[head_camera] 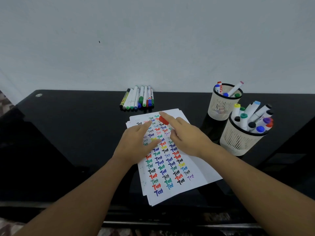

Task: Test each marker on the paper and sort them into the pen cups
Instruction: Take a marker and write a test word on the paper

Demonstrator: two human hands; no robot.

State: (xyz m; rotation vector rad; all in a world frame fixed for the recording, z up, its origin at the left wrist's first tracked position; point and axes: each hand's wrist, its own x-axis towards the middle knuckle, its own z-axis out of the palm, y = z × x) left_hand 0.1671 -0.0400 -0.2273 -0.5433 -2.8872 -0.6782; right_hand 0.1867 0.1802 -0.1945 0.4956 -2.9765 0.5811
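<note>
A black desk (68, 133) runs along a pale wall. On it lies a stack of paper (201, 169), covered with rows of the word "Test" in many colours. To its right stand two mesh cups: the near cup (238, 142) is crowded with markers, the far cup (221, 106) holds fewer. A row of markers (138, 97) waits at the desk's back edge.

The left hand (136, 142) lies over the paper with fingers straight and slightly apart. The right hand (185, 135) reaches forward, forefinger extended, a red cap or marker (164, 120) just under it; I cannot tell whether the fingers pinch it.

Risks, as I judge them: a palm could smear wet ink, the loose sheets could slide, and the full near cup could tip if knocked.
</note>
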